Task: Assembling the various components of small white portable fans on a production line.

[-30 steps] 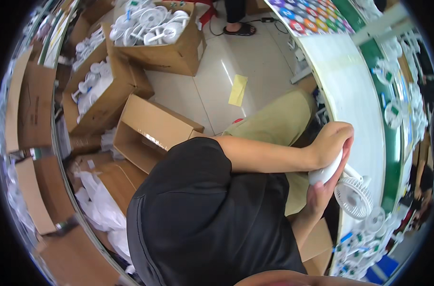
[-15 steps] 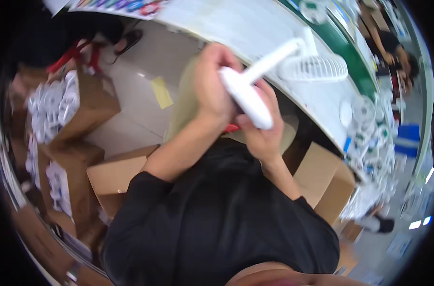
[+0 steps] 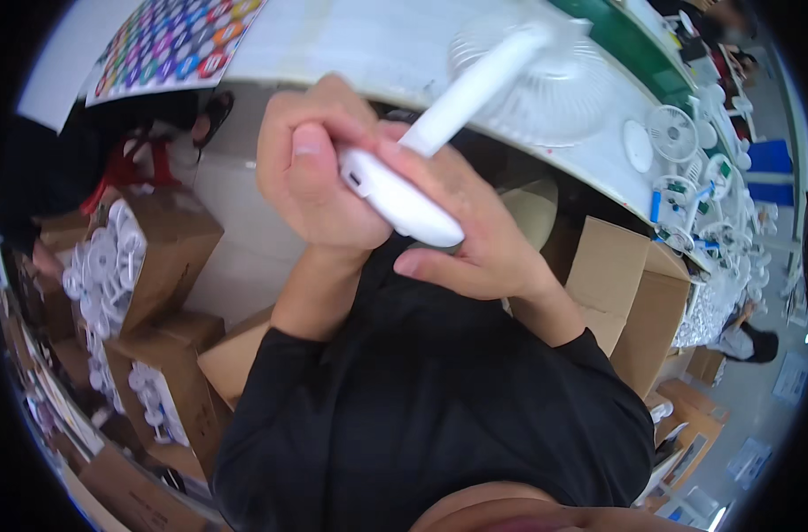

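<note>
Between my hands is a small white desk fan [image 3: 417, 211], its rounded base nearest me, with a small dark slot in the base's edge. Its neck slants up to the right, and the round grille head [image 3: 546, 97] is over the worktable, blurred. My left hand [image 3: 320, 182] is closed around the left end of the base, fingers curled and thumb bent on top. My right hand [image 3: 479, 226] holds the other side, fingers along the base by the neck and thumb below its near end. The palms hide part of the base.
The white worktable [image 3: 333, 44] runs across the far side, with a sheet of coloured round stickers [image 3: 178, 44] at its left. Fan parts [image 3: 679, 133] crowd its right end. Cardboard boxes [image 3: 187, 235] of white fans stand left; an open carton [image 3: 608, 270] is at my right. Another person's hand [image 3: 45, 259] shows far left.
My hands and the fan have shifted left in the picture, and the base is turned so its slotted edge shows. My left hand has curled more tightly. The view has swung too.
</note>
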`<action>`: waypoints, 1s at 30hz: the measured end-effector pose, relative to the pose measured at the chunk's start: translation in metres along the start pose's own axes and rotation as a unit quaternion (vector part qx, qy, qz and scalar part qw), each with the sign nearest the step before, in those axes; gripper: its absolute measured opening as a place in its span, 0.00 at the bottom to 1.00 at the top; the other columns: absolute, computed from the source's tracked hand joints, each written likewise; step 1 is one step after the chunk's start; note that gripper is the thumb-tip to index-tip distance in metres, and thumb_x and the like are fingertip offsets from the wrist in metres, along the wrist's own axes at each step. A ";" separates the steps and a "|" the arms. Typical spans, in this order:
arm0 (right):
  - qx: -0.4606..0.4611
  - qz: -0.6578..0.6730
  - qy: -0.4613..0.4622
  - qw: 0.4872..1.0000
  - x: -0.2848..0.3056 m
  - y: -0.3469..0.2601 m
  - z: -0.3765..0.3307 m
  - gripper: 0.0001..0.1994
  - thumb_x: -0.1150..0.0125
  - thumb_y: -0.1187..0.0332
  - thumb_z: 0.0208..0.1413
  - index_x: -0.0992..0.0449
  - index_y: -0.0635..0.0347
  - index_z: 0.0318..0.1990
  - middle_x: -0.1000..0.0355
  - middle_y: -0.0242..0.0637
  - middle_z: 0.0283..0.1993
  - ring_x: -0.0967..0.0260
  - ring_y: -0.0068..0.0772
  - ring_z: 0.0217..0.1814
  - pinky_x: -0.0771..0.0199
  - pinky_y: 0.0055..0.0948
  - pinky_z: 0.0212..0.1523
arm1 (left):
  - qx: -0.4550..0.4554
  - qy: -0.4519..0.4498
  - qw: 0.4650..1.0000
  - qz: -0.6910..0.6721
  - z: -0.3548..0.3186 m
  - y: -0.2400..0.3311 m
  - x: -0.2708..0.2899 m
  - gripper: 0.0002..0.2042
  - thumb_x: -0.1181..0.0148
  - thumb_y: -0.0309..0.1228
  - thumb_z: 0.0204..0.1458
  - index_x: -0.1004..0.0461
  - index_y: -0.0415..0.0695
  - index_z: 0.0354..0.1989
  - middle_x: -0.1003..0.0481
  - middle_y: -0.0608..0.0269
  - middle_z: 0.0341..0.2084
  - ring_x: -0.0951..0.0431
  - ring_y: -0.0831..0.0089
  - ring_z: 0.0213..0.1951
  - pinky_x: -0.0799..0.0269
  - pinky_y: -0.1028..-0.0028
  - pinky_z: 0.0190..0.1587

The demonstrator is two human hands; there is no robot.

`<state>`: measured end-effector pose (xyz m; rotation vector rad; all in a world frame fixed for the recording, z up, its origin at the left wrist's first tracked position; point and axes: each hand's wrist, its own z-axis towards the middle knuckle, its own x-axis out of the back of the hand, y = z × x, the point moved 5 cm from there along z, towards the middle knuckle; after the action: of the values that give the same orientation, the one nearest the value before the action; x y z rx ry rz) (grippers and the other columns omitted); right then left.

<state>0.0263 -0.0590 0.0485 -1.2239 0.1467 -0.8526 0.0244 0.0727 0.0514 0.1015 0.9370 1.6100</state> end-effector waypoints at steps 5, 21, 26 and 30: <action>-0.066 -0.051 0.086 0.993 0.026 0.019 -0.013 0.28 0.37 0.67 0.51 0.33 0.62 0.61 0.34 0.46 0.61 0.34 0.44 0.56 0.37 0.35 0.57 | 0.188 0.051 0.981 -0.004 -0.007 -0.043 -0.008 0.12 0.65 0.30 0.58 0.36 0.43 0.25 0.34 0.62 0.17 0.43 0.77 0.21 0.43 0.78 0.28; -0.178 -0.215 0.321 0.905 0.209 0.048 -0.131 0.16 0.39 0.76 0.47 0.24 0.63 0.46 0.24 0.36 0.41 0.33 0.31 0.33 0.34 0.25 0.35 | 0.235 -0.276 0.890 0.277 -0.036 -0.180 -0.060 0.05 0.49 0.26 0.53 0.27 0.40 0.33 0.29 0.65 0.24 0.34 0.75 0.26 0.36 0.78 0.33; -0.176 -0.263 0.387 0.866 0.240 0.036 -0.153 0.16 0.40 0.77 0.48 0.25 0.63 0.47 0.24 0.34 0.40 0.33 0.29 0.32 0.33 0.25 0.34 | 0.218 -0.289 0.871 0.332 -0.038 -0.179 -0.060 0.04 0.47 0.25 0.50 0.26 0.40 0.31 0.27 0.64 0.23 0.32 0.72 0.25 0.35 0.76 0.32; -0.217 -0.315 0.368 0.847 0.279 0.073 -0.132 0.18 0.39 0.76 0.48 0.25 0.61 0.50 0.23 0.39 0.41 0.31 0.34 0.34 0.31 0.28 0.37 | 0.124 -0.312 0.867 0.368 -0.037 -0.171 -0.063 0.04 0.45 0.25 0.48 0.25 0.41 0.31 0.26 0.62 0.24 0.30 0.69 0.25 0.33 0.73 0.32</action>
<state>0.1855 -0.3326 0.0297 -1.3149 0.6068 -1.9389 0.1581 -0.0065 -0.0512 1.2144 0.5973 1.9302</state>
